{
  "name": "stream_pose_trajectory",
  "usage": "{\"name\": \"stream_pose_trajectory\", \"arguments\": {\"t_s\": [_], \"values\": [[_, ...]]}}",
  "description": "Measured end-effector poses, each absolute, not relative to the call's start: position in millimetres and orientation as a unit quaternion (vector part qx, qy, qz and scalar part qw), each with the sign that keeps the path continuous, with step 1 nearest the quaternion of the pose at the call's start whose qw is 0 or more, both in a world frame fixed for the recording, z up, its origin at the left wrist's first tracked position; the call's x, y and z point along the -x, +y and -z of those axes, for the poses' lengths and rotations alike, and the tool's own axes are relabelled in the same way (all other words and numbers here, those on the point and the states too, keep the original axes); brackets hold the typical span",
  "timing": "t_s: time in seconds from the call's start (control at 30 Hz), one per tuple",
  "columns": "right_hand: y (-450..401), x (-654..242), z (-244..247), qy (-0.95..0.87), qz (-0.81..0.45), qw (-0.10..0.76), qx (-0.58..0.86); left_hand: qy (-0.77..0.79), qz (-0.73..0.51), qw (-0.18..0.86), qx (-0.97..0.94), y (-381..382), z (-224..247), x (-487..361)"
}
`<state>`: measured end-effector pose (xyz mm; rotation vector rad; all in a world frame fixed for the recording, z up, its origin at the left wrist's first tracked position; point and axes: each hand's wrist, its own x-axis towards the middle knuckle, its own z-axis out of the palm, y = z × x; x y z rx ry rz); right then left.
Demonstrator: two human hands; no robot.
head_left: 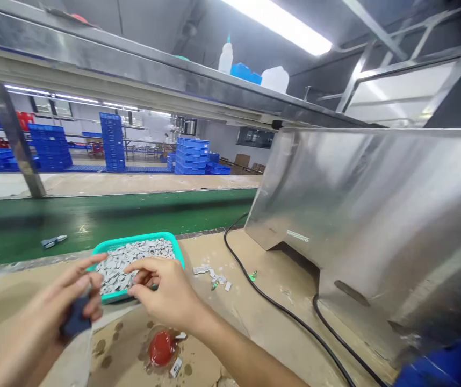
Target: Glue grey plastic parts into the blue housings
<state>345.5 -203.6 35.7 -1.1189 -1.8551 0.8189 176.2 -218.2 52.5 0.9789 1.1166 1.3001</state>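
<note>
- The left hand (49, 306) is closed around a dark blue pad (76, 317), its fingers curled over the top; what the pad is made of cannot be told.
- The right hand (166, 290) is curled, with thumb and fingertips drawn together just over the near rim of the tray; whether they pinch a piece cannot be told.
- The teal tray (137, 242) sits on the counter (263, 279) between the hands, heaped with small white-grey pieces (134, 263).
- A stained cardboard sheet (121, 344) lies below the hands, with a red blob (161, 348) and a small white label (176, 367) on it.
- More loose pieces (210, 274) lie right of the tray, beside a small green bit (252, 275).
- A black cable (287, 306) runs over the counter by a steel panel (359, 215).
- Behind the tray runs a green conveyor belt (93, 220), with small pliers (53, 241) lying on it.
- A steel shelf (93, 48) overhead carries a white bottle (225, 58), a blue box (245, 73) and a white jug (274, 79).
- Stacks of blue crates (112, 142) stand far off across the floor.
</note>
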Motion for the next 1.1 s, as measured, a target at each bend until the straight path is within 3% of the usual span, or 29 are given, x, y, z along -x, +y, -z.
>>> {"name": "stream_pose_trajectory", "arguments": {"t_s": [0.07, 0.17, 0.23, 0.43, 0.7, 0.87, 0.97, 1.1], "values": [[-232.5, -332.6, -42.9, -0.788, -0.201, 0.415, 0.407, 0.458, -0.510, 0.585, -0.434, -243.7, -37.3, -177.8], [-264.6, -317.1, -45.4, -0.873, 0.005, 0.361, 0.327, 0.456, -0.454, 0.603, -0.471, -264.0, -16.1, -168.8], [-276.7, -310.2, -43.3, -0.893, 0.044, 0.327, 0.304, 0.450, -0.423, 0.617, -0.487, -271.3, -9.0, -160.2], [-295.8, -313.3, -34.5, -0.838, -0.181, 0.384, 0.341, 0.452, -0.385, 0.620, -0.513, -292.3, -4.7, -151.9], [-321.1, -325.2, -23.1, -0.878, -0.058, 0.377, 0.288, 0.404, -0.373, 0.746, -0.376, -311.9, 2.8, -162.8], [-319.0, -330.7, -19.5, -0.836, -0.108, 0.413, 0.345, 0.423, -0.364, 0.720, -0.413, -314.3, 0.1, -161.5], [-305.4, -346.9, -10.5, -0.774, -0.128, 0.451, 0.427, 0.443, -0.416, 0.715, -0.345, -311.9, -3.9, -156.2], [-291.0, -366.8, 6.3, -0.705, -0.185, 0.440, 0.525, 0.429, -0.440, 0.744, -0.263, -306.7, -8.3, -147.4]]}}
